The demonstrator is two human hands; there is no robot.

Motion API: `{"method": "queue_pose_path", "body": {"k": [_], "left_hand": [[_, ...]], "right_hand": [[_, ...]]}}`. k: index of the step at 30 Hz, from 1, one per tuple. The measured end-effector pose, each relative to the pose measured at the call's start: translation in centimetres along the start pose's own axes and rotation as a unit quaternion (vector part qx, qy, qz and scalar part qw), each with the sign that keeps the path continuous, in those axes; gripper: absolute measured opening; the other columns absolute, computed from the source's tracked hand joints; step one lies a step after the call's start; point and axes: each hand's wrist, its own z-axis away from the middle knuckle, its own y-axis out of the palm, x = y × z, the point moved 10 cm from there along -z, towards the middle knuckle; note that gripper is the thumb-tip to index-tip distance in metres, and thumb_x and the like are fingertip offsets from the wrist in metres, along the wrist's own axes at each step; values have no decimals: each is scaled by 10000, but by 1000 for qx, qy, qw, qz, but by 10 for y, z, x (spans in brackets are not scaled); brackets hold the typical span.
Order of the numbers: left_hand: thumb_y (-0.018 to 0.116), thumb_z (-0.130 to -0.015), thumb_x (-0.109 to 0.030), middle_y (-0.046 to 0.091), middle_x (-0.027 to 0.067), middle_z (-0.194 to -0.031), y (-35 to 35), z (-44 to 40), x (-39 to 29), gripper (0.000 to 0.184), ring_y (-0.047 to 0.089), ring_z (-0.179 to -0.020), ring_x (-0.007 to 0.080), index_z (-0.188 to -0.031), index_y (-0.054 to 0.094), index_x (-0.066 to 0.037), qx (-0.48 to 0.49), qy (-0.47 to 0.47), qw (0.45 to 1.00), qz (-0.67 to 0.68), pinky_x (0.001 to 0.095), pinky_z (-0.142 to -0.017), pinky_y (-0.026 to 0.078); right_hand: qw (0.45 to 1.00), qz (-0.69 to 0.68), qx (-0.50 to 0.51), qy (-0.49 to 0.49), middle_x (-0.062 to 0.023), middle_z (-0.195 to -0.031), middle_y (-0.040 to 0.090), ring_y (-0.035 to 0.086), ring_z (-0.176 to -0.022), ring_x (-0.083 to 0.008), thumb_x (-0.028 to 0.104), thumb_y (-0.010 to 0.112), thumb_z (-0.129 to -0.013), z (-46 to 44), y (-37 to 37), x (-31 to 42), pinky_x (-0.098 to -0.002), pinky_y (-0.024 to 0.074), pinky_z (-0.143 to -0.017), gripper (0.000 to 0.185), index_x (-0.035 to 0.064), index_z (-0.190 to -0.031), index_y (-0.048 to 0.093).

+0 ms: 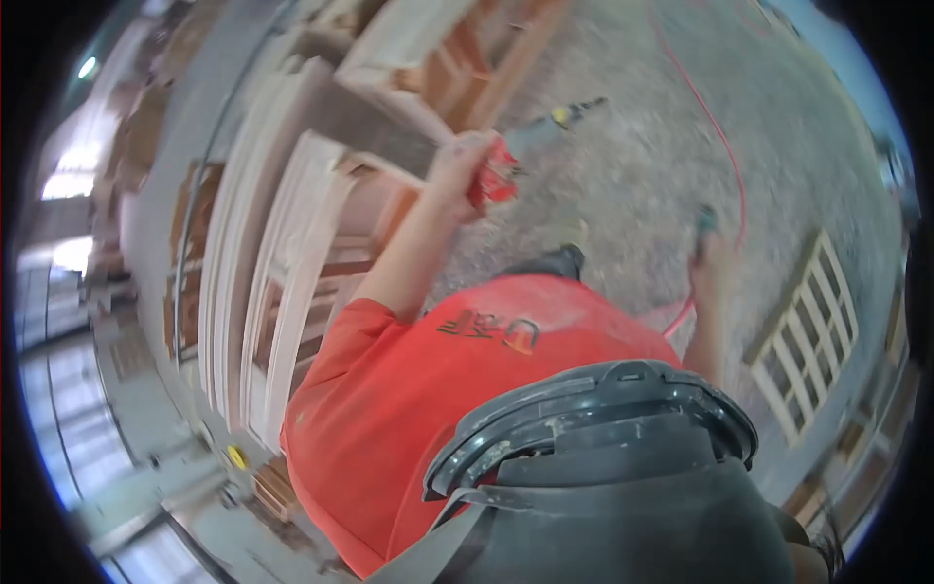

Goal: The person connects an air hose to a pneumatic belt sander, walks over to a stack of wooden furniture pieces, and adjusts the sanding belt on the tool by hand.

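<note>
My left hand [462, 167] is closed around a crumpled-looking red thing with pale marks [498, 175], beside the corner of a white-and-wood cabinet frame [399, 88]. Just past it, a blurred grey elongated object with a yellow band and dark tip [559, 122] points away; whether it joins the red thing I cannot tell. Out to the right, my blurred right hand [715, 263] is wrapped round a small dark green tool [705, 219]. A red hose [725, 146] runs past that hand, and part of it shows below the wrist.
More pale frames [292, 263] stand close along my left side. A slatted wooden pallet [808, 336] lies on the dusty floor [623, 175] at right. A dark mask-like piece of headgear [603, 438] covers the lower view, over my red shirt [418, 389].
</note>
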Motion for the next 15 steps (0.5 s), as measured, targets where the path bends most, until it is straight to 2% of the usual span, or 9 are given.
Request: {"method": "queue_pose_path", "body": {"k": [2,3,5,6,8,10,12,14,15], "left_hand": [[667,-856,-167,617,49,-769,30,-57,-8,155,603,-636,130,-904,606,-33,22,32,995,-90,300,-553,518],[676,-848,-163,622,56,-778,50,-85,-8,168,603,-639,127,-913,609,-23,25,24,992,-122,300,-556,516],[693,-836,-175,626,48,-798,94,-132,-8,196,593,-659,107,-925,618,-17,52,-1,985,-162,271,-591,497],[693,-836,-175,626,48,-798,117,-159,-4,196,593,-659,107,-925,618,-17,71,-26,984,-164,271,-591,497],[696,-833,-177,619,29,-806,161,-211,-13,195,585,-694,91,-924,618,-23,93,24,961,-258,242,-629,475],[693,-835,-177,617,17,-819,198,-253,-7,187,578,-725,79,-921,617,-29,123,-6,960,-251,226,-650,456],[690,-838,-174,616,15,-825,229,-282,-10,186,579,-731,78,-923,615,-26,176,13,946,-271,228,-654,457],[683,-843,-171,617,20,-825,255,-324,-11,184,582,-727,83,-932,613,-25,179,10,945,-272,234,-653,464],[676,-849,-167,619,24,-824,262,-345,-12,182,585,-724,88,-941,610,-24,172,10,946,-273,239,-652,470]], "right_hand": [[989,79,63,-109,-145,-1037,645,625,-820,-274,202,556,-900,-47,18,27,-356,469,-715,380,58,-1251,528],[991,61,115,-8,-173,-1087,638,631,-873,-303,246,580,-895,-68,16,24,-344,460,-733,444,86,-1303,511],[979,88,99,-155,-183,-1060,634,632,-956,-282,234,577,-902,-101,-10,85,-340,466,-773,456,94,-1325,478],[983,98,85,-129,-183,-1060,634,632,-956,-282,234,577,-902,-128,-25,92,-340,466,-773,456,94,-1325,478],[978,104,132,-122,-188,-1015,631,630,-898,-300,252,603,-886,-174,-39,105,-350,472,-760,444,92,-1288,502],[976,157,95,-115,-181,-954,633,630,-849,-294,260,609,-881,-218,-57,104,-352,475,-750,435,75,-1262,512],[968,210,64,-119,-174,-893,635,630,-800,-287,268,616,-875,-253,-76,100,-355,479,-739,427,59,-1235,523],[960,200,-122,-152,-116,-847,644,587,-678,-203,281,606,-878,-300,-138,96,-302,468,-648,391,52,-1190,551],[978,97,-183,-32,-91,-848,643,558,-658,-158,266,600,-882,-324,-183,72,-277,444,-601,341,48,-1141,566]]}}
